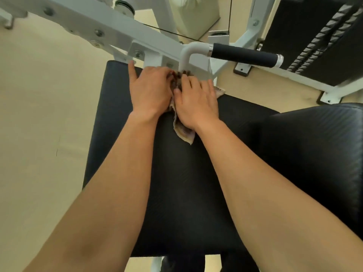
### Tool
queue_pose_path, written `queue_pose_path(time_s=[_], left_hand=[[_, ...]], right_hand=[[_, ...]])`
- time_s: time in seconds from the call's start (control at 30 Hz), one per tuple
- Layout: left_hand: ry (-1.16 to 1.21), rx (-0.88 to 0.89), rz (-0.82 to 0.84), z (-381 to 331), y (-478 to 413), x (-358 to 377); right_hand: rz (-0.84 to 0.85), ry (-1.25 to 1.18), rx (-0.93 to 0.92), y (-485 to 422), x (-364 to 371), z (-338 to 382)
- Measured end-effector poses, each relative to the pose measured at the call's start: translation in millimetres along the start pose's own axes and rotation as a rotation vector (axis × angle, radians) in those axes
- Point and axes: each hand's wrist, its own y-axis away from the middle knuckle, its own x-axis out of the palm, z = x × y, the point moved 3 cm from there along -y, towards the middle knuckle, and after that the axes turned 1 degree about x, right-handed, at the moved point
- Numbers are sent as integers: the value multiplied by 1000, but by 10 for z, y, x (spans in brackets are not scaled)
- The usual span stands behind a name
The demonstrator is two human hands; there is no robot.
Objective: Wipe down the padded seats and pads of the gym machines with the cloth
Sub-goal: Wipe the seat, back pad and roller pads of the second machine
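A black padded seat (176, 185) fills the middle of the head view. A brownish patterned cloth (183, 133) lies crumpled near the seat's far edge. Both hands press on it: my left hand (150, 90) covers its left part with the thumb stretched out over the pad, and my right hand (196, 100) lies flat on its right part. Corners of the cloth stick out below my right wrist and beyond my right fingers. A second black pad (318, 154) rises at the right.
A white machine frame (110, 30) crosses just beyond the seat. A curved bar with a black foam handle (243, 54) sits right behind my hands. The black weight stack (322, 40) stands at the top right. Beige floor (39, 114) lies to the left.
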Motion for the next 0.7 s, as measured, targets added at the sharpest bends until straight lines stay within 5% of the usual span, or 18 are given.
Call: queue_pose_path(time_s=[0.13,0.27,0.43,0.7], left_hand=[[-46,-113,-54,265,35,-104],[-60,24,71,-140,429,100],[-41,-23,126,-465,1450,188],[-111,-416,159,182,3132,-24]], right_hand=[[12,-43,-140,-94,43,302],[-58,-7,91,355,89,-61],[124,-15,281,1336,259,-242],[265,114,-123,2733,716,312]])
